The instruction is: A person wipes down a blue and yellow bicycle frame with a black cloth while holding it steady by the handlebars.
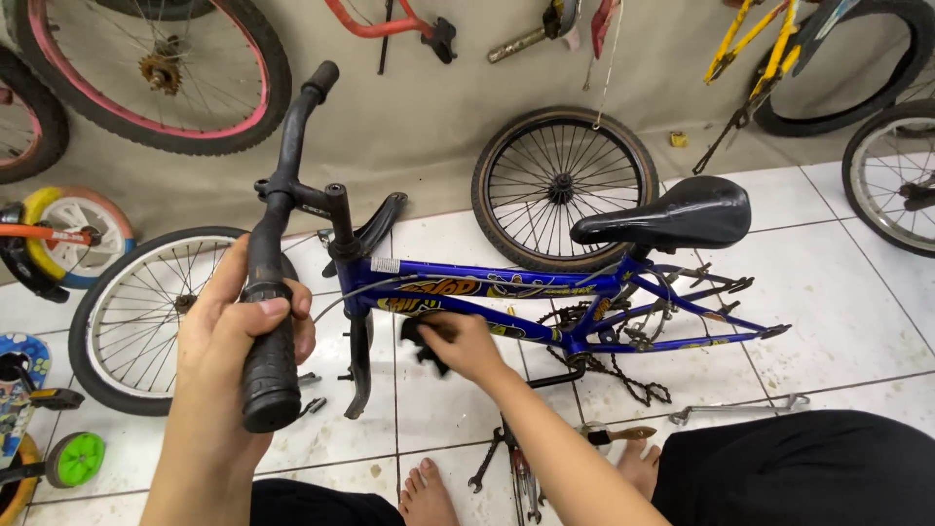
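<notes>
Curling around the black rubber grip (271, 375), the fingers (255, 314) of the left hand (234, 336) close fully on it, holding the near end of the black handlebar (282, 185). The right hand (463, 343) has its fingers pinched shut on a small dark cloth (421, 343), pressed against the lower tube of the blue bicycle frame (545, 292). That frame stands without wheels on the white tiled floor (828, 321), its black saddle (672, 214) to the right and a loose chain (623, 375) hanging beneath. A white-rimmed wheel (131, 321) leans behind the left hand; a black spoked wheel (563, 185) rests against the tan wall. Wrenches (511, 468) lie on the floor's near edge, by the person's bare feet (426, 495).
</notes>
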